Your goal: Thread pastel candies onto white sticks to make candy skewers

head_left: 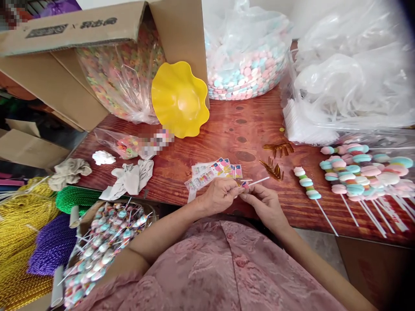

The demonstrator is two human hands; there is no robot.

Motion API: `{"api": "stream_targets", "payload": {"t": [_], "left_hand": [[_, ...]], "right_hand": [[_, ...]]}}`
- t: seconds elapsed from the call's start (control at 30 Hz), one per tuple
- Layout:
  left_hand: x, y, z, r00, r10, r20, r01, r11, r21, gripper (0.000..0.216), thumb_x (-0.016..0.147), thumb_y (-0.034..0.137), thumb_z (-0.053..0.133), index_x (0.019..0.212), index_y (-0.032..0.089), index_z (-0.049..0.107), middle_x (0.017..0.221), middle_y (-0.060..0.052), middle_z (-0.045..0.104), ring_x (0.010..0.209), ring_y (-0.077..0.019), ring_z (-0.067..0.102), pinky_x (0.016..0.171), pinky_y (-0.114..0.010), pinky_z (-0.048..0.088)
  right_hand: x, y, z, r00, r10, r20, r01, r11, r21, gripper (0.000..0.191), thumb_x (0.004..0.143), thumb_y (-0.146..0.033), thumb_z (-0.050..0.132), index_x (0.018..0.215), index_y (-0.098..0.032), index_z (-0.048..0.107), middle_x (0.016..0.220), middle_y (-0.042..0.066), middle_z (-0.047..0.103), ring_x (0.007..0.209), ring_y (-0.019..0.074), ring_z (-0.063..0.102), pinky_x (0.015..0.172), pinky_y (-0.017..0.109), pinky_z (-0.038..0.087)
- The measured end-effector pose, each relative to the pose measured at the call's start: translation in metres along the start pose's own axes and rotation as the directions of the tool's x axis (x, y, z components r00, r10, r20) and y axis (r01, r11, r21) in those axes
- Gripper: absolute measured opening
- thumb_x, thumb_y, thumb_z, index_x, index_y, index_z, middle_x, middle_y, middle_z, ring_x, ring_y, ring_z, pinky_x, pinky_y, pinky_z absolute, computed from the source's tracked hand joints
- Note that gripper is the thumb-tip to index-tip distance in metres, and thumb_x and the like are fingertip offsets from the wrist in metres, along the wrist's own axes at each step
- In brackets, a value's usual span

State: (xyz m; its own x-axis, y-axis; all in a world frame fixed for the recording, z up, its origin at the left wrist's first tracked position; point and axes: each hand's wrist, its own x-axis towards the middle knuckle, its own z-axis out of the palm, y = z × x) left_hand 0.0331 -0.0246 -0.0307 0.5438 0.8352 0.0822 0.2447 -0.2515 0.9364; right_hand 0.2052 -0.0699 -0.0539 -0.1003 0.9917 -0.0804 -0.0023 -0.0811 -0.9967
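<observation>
Near the table's front edge, my left hand (221,195) pinches the gathered end of a small printed candy bag (244,184). From that end a white stick (260,181) sticks out to the right. My right hand (264,204) is closed at the same spot, thumb and fingers pressed around the base of the stick. Whatever sits inside the bag is hidden behind my left hand. Flat printed bags (210,172) lie just beyond my left hand. Gold twist ties (274,169) lie in two small bunches beyond my right hand.
Marshmallow skewers (366,170) are piled at right, a single skewer (306,185) beside them. Behind stand a clear box (311,125), a marshmallow bag (248,69), a yellow bowl (181,99) and a carton (74,30). Wrapped skewers fill a box (86,216) below left.
</observation>
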Motion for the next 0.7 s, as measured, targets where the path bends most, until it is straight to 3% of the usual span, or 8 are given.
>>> {"api": "stream_targets", "payload": {"t": [0.07, 0.13, 0.2, 0.27, 0.37, 0.47, 0.63, 0.7], "left_hand": [[0.002, 0.006, -0.004, 0.977, -0.152, 0.149, 0.173, 0.975, -0.138, 0.044, 0.088, 0.047, 0.056, 0.059, 0.015, 0.051, 0.054, 0.004, 0.046, 0.052, -0.0071, 0.041, 0.052, -0.021, 0.033], [0.003, 0.012, -0.008, 0.889, -0.291, 0.353, 0.39, 0.885, -0.252, 0.045, 0.083, 0.055, 0.062, 0.064, 0.014, 0.057, 0.053, 0.003, 0.051, 0.046, -0.0062, 0.044, 0.046, -0.019, 0.034], [0.002, 0.014, -0.01, 0.786, -0.34, 0.517, 0.545, 0.775, -0.319, 0.047, 0.076, 0.059, 0.07, 0.068, 0.014, 0.062, 0.054, 0.002, 0.057, 0.043, -0.0063, 0.048, 0.041, -0.018, 0.034], [0.002, 0.013, -0.012, 0.708, -0.324, 0.628, 0.637, 0.677, -0.369, 0.049, 0.068, 0.06, 0.077, 0.068, 0.013, 0.064, 0.053, 0.0, 0.061, 0.039, -0.0066, 0.049, 0.036, -0.017, 0.034], [0.004, 0.007, -0.016, 0.614, -0.248, 0.749, 0.715, 0.576, -0.396, 0.047, 0.063, 0.055, 0.083, 0.066, 0.011, 0.066, 0.049, -0.001, 0.062, 0.034, -0.0071, 0.048, 0.033, -0.017, 0.037], [0.008, 0.005, -0.022, 0.553, -0.176, 0.814, 0.731, 0.571, -0.373, 0.042, 0.063, 0.05, 0.085, 0.067, 0.011, 0.069, 0.049, -0.002, 0.063, 0.034, -0.0083, 0.05, 0.032, -0.016, 0.039], [0.01, 0.004, -0.024, 0.413, -0.161, 0.896, 0.744, 0.628, -0.23, 0.041, 0.06, 0.049, 0.088, 0.069, 0.012, 0.072, 0.056, -0.005, 0.068, 0.042, -0.0128, 0.059, 0.036, -0.019, 0.046], [0.01, 0.003, -0.023, 0.407, -0.164, 0.898, 0.732, 0.647, -0.214, 0.041, 0.06, 0.048, 0.088, 0.072, 0.012, 0.073, 0.06, -0.005, 0.069, 0.046, -0.0135, 0.06, 0.039, -0.021, 0.048]], "right_hand": [[0.004, -0.006, -0.009, 0.99, 0.028, 0.135, -0.03, 0.999, 0.013, 0.025, 0.079, -0.042, 0.07, 0.077, -0.018, 0.063, 0.075, 0.0, 0.065, 0.071, 0.0145, 0.06, 0.07, 0.028, 0.05], [0.007, -0.014, -0.019, 0.959, 0.011, 0.283, 0.007, 0.998, -0.063, 0.027, 0.083, -0.042, 0.066, 0.074, -0.018, 0.059, 0.071, 0.0, 0.062, 0.068, 0.0138, 0.057, 0.064, 0.027, 0.047], [0.008, -0.023, -0.026, 0.92, -0.09, 0.382, 0.177, 0.964, -0.199, 0.025, 0.089, -0.037, 0.058, 0.073, -0.018, 0.057, 0.068, 0.0, 0.058, 0.063, 0.0122, 0.052, 0.059, 0.026, 0.043], [0.006, -0.032, -0.028, 0.845, -0.302, 0.442, 0.461, 0.83, -0.315, 0.021, 0.093, -0.025, 0.049, 0.075, -0.018, 0.057, 0.068, 0.001, 0.057, 0.063, 0.0122, 0.05, 0.059, 0.026, 0.041], [0.003, -0.043, -0.025, 0.619, -0.593, 0.515, 0.784, 0.504, -0.363, 0.019, 0.092, -0.011, 0.044, 0.087, -0.018, 0.061, 0.075, 0.004, 0.061, 0.073, 0.0152, 0.052, 0.068, 0.03, 0.045], [0.004, -0.047, -0.022, 0.451, -0.681, 0.577, 0.892, 0.33, -0.308, 0.026, 0.092, -0.009, 0.045, 0.11, -0.017, 0.062, 0.082, 0.006, 0.063, 0.082, 0.0182, 0.055, 0.076, 0.035, 0.048], [0.014, -0.055, -0.022, 0.325, -0.58, 0.747, 0.943, 0.259, -0.208, 0.02, 0.096, -0.014, 0.044, 0.107, -0.015, 0.062, 0.079, 0.005, 0.06, 0.082, 0.0182, 0.051, 0.076, 0.037, 0.046], [0.017, -0.063, -0.021, 0.297, -0.515, 0.804, 0.953, 0.212, -0.216, 0.02, 0.098, -0.015, 0.043, 0.094, -0.016, 0.062, 0.075, 0.003, 0.057, 0.078, 0.017, 0.048, 0.078, 0.037, 0.044]]}}
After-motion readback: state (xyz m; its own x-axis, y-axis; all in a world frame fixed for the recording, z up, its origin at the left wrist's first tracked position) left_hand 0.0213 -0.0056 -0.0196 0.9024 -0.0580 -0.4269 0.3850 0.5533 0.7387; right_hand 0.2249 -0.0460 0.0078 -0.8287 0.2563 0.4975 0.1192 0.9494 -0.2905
